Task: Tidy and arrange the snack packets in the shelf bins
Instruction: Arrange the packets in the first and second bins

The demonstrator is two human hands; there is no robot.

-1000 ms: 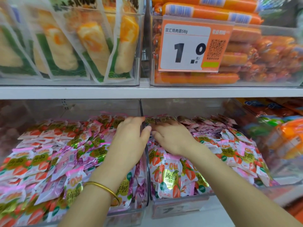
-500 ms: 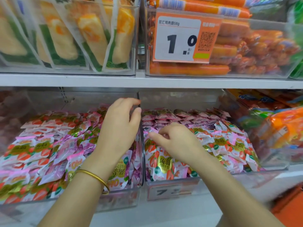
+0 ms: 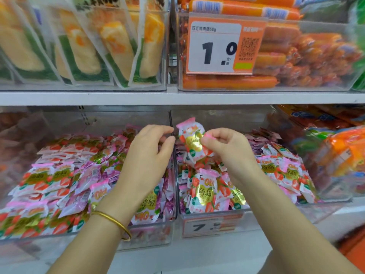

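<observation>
While right hand (image 3: 227, 147) pinches 1 snack packet (image 3: 192, 139) over right bin (image 3: 308, 209) | left hand (image 3: 150, 153) relaxed, empty, over packet-filled left bin (image 3: 150, 234)

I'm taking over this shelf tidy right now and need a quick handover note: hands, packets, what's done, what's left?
Left hand: open, empty, above the left bin.
Right hand: pinches one snack packet, lifted above the right bin.
Packets: both bins are full. The left bin's lie mostly in overlapping rows, while the right bin's front ones look loosely heaped.
Done: left bin seems largely ordered.
Left: set the held packet down, then probably straighten the right bin's front.
</observation>
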